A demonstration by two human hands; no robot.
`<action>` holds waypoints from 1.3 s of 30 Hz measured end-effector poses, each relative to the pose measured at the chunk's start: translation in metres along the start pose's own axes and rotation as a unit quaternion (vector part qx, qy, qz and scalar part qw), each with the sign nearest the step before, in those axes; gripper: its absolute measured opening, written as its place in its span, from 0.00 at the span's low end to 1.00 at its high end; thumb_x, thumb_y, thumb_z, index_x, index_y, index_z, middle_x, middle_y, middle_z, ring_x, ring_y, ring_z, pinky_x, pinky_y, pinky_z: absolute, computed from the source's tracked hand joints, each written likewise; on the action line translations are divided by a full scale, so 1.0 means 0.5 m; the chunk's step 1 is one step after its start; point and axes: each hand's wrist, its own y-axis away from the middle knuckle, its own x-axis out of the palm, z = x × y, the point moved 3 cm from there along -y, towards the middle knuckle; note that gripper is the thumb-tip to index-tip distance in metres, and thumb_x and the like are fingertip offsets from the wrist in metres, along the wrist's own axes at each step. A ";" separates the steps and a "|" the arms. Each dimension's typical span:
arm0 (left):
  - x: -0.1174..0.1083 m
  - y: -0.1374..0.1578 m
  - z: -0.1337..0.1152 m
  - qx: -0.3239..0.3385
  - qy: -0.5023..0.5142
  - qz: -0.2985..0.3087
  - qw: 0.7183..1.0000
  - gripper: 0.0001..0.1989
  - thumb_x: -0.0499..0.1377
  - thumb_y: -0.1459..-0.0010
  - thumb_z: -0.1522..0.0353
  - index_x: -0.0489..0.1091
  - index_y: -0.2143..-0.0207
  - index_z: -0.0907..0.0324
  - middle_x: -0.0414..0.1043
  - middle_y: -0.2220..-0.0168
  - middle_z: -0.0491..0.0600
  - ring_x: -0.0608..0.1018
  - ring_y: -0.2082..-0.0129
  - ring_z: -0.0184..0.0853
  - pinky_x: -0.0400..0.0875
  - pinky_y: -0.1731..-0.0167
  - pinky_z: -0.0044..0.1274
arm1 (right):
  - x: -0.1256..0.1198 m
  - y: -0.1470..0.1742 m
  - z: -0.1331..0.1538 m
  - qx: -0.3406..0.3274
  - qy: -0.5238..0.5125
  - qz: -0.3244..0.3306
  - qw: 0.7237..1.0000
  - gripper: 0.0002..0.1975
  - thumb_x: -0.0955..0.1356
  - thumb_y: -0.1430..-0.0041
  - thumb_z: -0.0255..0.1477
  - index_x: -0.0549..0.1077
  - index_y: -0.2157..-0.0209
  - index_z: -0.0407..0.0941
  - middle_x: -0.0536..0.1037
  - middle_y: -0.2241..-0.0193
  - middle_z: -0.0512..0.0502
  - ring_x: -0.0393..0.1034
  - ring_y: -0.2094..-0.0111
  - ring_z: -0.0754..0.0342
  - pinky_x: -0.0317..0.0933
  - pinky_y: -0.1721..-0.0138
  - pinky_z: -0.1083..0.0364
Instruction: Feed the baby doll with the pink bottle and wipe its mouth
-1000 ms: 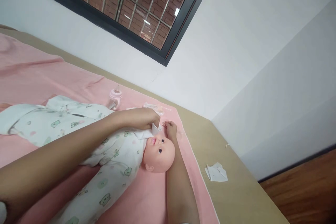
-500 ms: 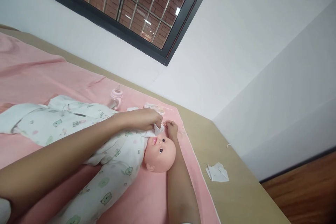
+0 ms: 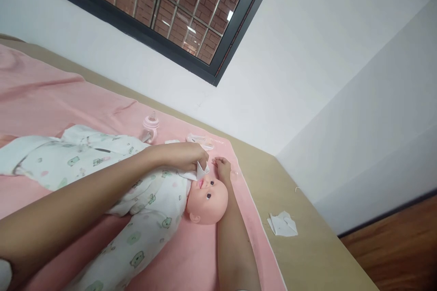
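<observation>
Pinching a tissue (image 3: 202, 172) between its fingers, the left hand (image 3: 188, 155) hangs over the doll (image 3: 209, 205) at the mouth and chin; whether the tissue touches the lips cannot be told. The right hand (image 3: 223, 167) lies just beyond the top of the doll's head, released, with its fingers loosely bent toward the left hand. The right forearm runs past the head on its right side, close against it.

The doll lies on its back across the left and middle of the scene, head toward the right, its legs toward the far left. It wears a white suit (image 3: 148, 211) printed with green animals and pink spots. Beneath it spreads a pink sheet (image 3: 191, 254), wrinkled at the far left.

On the far side of the doll, a bottle (image 3: 150, 127) with a pink collar stands teat upward near the suit. To the right of the bottle, a clear packet (image 3: 200, 140) rests on the sheet behind the left hand.

The sheet covers part of a table (image 3: 254, 159). On its bare right side lies a crumpled white paper (image 3: 282, 224). Farther off, a white wall (image 3: 280, 45) holds a dark-framed window (image 3: 153, 4), with metal bars and brickwork showing through the glass.
</observation>
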 end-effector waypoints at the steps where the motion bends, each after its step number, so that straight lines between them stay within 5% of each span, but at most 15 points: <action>1: 0.000 0.000 -0.002 -0.001 0.000 0.000 1.000 0.10 0.51 0.58 0.83 0.62 0.80 0.60 0.63 0.75 0.43 0.63 0.77 0.30 0.52 0.76 0.23 | 0.000 0.001 0.000 -0.001 -0.001 0.001 1.000 0.07 0.66 0.60 0.25 0.73 0.75 0.43 0.79 0.76 0.50 0.75 0.70 0.54 0.69 0.58 0.54; 12: -0.006 0.000 -0.044 -0.005 -0.049 0.030 0.998 0.14 0.51 0.58 0.84 0.71 0.80 0.60 0.67 0.74 0.45 0.65 0.75 0.31 0.53 0.77 0.22 | 0.000 -0.002 -0.001 -0.008 -0.009 0.005 1.000 0.07 0.67 0.62 0.25 0.73 0.75 0.43 0.79 0.77 0.50 0.74 0.71 0.54 0.70 0.58 0.53; 23: 0.001 -0.001 -0.070 0.023 -0.029 0.035 0.999 0.12 0.50 0.61 0.84 0.56 0.83 0.60 0.53 0.78 0.44 0.58 0.79 0.30 0.49 0.79 0.24 | 0.000 -0.002 -0.008 -0.021 -0.006 0.012 1.000 0.08 0.66 0.62 0.27 0.73 0.74 0.43 0.78 0.78 0.51 0.73 0.72 0.55 0.68 0.62 0.55; 30: 0.002 0.003 -0.070 0.057 0.006 0.023 0.998 0.13 0.51 0.58 0.85 0.68 0.80 0.60 0.58 0.76 0.44 0.62 0.77 0.30 0.52 0.78 0.22 | 0.002 -0.001 -0.014 -0.025 -0.005 0.015 1.000 0.09 0.66 0.61 0.29 0.73 0.73 0.43 0.78 0.78 0.50 0.73 0.70 0.53 0.67 0.65 0.55; 39: -0.019 -0.003 -0.066 -0.002 -0.040 -0.038 0.998 0.16 0.52 0.58 0.86 0.72 0.78 0.60 0.62 0.73 0.45 0.66 0.73 0.31 0.54 0.75 0.21 | -0.001 0.012 0.006 -0.024 0.028 0.002 0.999 0.09 0.66 0.61 0.27 0.75 0.73 0.43 0.78 0.77 0.49 0.72 0.71 0.53 0.66 0.65 0.55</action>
